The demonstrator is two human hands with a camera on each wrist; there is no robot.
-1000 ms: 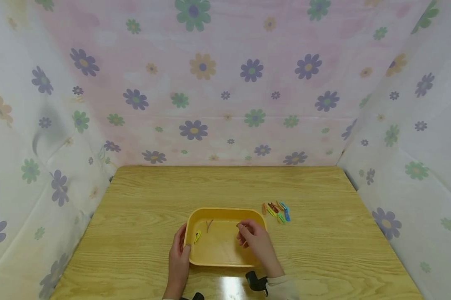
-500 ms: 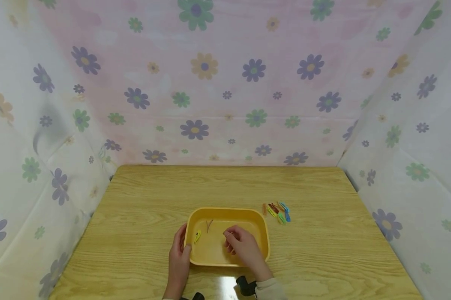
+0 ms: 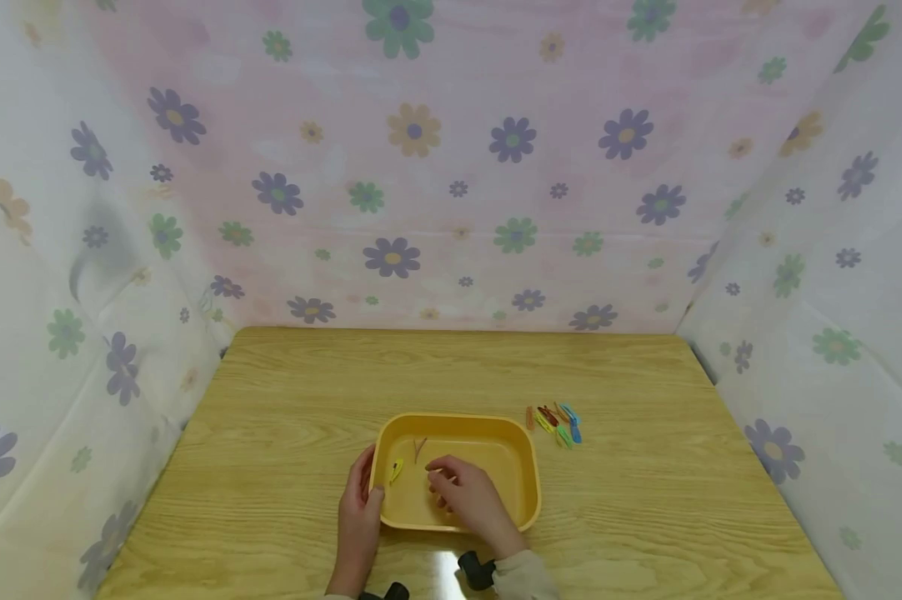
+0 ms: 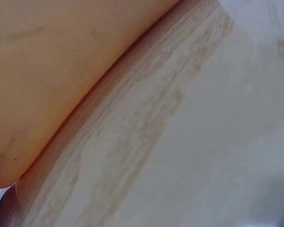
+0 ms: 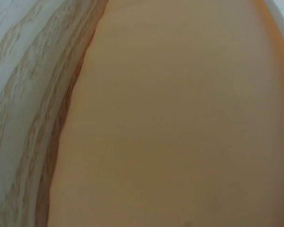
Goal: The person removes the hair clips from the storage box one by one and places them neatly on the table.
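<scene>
In the head view, a yellow plastic tray stands near the front of the table. My left hand grips its left end, thumb at the front left corner and fingers along the outer wall. Inside, on the left, lie a yellow hair clip and a thin brownish V-shaped clip. Over the middle of the tray is my right hand, its fingers loosely bent and pointing left towards those clips, with nothing visible in them. Both wrist views show mostly skin and wood-grain tabletop.
Right of the tray, beyond its back corner, lies a small pile of hair clips: blue, green, dark red, yellow, orange and brown. The wood-grain table is enclosed by flowered cloth at the back and sides.
My right hand has moved left across the tray, from its right end to the middle, and its fingertips look a little looser. The left hand, the tray and the clips have stayed put.
</scene>
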